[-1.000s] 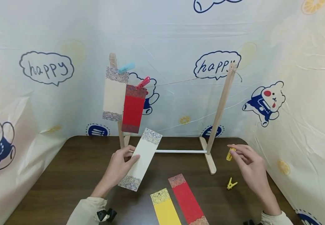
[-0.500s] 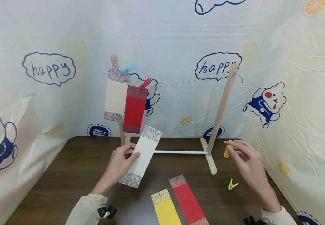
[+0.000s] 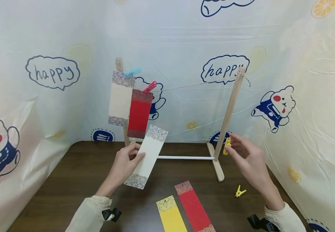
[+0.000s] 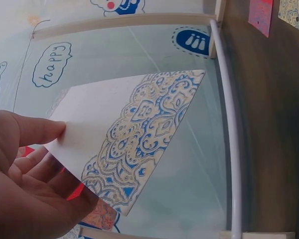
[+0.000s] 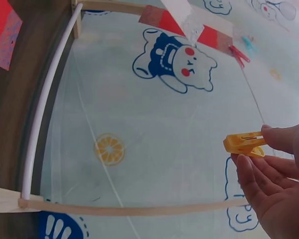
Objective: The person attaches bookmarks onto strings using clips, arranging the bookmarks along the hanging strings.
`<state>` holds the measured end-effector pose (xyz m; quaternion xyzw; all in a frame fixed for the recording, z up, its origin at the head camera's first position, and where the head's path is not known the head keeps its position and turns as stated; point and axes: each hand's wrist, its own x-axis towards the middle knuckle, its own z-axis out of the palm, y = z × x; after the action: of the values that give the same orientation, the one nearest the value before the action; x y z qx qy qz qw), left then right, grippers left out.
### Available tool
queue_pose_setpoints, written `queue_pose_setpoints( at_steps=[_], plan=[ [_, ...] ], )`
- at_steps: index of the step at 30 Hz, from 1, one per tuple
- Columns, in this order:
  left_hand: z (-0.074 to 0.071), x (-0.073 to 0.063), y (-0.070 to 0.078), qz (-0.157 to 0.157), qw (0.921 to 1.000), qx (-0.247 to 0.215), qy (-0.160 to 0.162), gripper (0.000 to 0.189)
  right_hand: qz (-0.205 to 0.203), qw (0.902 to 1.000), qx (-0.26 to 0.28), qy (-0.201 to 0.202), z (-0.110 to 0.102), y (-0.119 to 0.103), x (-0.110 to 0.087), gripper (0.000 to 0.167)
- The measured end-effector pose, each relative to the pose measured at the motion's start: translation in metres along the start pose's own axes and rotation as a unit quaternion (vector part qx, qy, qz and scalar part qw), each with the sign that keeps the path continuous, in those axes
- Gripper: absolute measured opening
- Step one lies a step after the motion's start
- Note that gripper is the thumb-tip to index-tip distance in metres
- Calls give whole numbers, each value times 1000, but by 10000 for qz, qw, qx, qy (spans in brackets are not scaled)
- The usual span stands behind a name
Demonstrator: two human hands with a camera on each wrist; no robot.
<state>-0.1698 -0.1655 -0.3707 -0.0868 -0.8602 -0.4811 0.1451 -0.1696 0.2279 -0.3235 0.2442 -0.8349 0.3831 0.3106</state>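
Note:
My left hand (image 3: 125,168) pinches the left edge of a white bookmark-like card (image 3: 151,145) between thumb and fingers. Blue lace-like patterns mark both ends of the card, which is held tilted in front of the rack. A yellow clothespin (image 5: 244,144) is pinched at its handle end by my right hand (image 3: 249,158), beside the right post (image 3: 231,109). On the string (image 3: 184,87) hang a white card (image 3: 119,101) under a blue clothespin (image 3: 133,72) and a red card (image 3: 139,112) under a pink clothespin (image 3: 149,87).
A yellow card (image 3: 171,214) and a second red card (image 3: 194,206) lie on the dark table (image 3: 83,180) near its front. Another yellow clothespin (image 3: 240,191) lies below my right hand. A white rod (image 3: 186,158) joins the rack's feet.
My right hand has moved left and up with the yellow clothespin, toward the right post. My left hand has raised the white card slightly.

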Motion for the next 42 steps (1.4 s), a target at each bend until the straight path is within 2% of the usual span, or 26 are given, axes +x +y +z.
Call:
queue_pose_setpoints(
  at_steps=[13, 21, 29, 37, 42],
  plan=[
    [-7, 16, 8, 326, 9994, -8, 67, 23, -417, 9987, 185, -225, 11, -18, 25, 37],
    [-8, 26, 16, 256, 9995, -193, 34, 26, -576, 9977, 147, -319, 14, -33, 46, 35],
    [-7, 36, 24, 246, 9989, -411, 14, 27, -925, 9950, 194, -336, 16, -43, 67, 34],
    [-1, 56, 33, 372, 9980, -510, -17, 29, -1082, 9935, 174, -321, 22, -52, 88, 31],
    [1, 62, 38, 335, 9976, -602, -37, 32, -1117, 9930, 264, -270, 25, -57, 103, 28]
  ],
)
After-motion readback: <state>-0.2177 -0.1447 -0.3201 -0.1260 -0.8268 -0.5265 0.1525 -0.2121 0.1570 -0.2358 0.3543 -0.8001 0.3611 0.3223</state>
